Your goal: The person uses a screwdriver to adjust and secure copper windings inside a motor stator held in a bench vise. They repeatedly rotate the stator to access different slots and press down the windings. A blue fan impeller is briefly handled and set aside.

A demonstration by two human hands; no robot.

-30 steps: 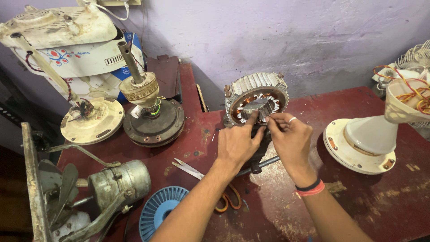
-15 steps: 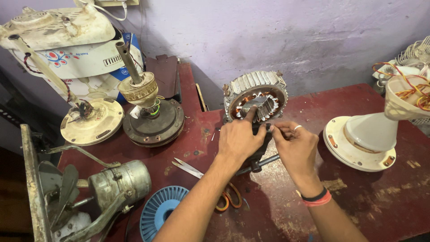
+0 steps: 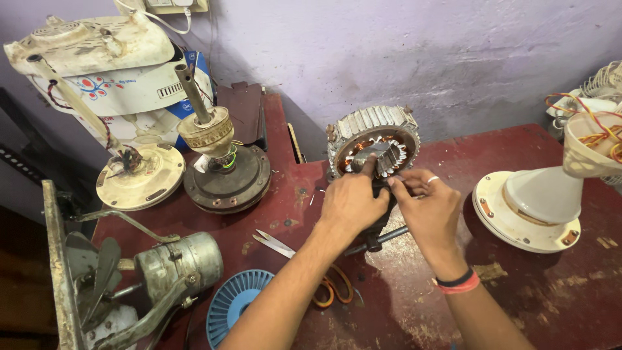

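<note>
A round metal motor stator [image 3: 374, 133] with copper windings stands on edge on a dark red table [image 3: 557, 291], clamped in a small dark vise [image 3: 379, 236]. My left hand [image 3: 353, 201] presses against its front, the index finger reaching up to the winding core. Beside it, my right hand [image 3: 429, 210] pinches something small near the lower edge of the stator; what it pinches is too small to tell. The right hand wears a ring and a red and black wristband.
Scissors [image 3: 304, 266] with orange handles lie under my left forearm. A blue round fan part [image 3: 236, 304] and a grey motor with blades [image 3: 162, 266] sit front left. Two ceiling fan motors [image 3: 223, 162] stand back left. A white fan base [image 3: 534, 207] stands to the right.
Both hands stayed at the stator; my right hand shifted slightly down and left, bringing its fingers closer together beside the left hand.
</note>
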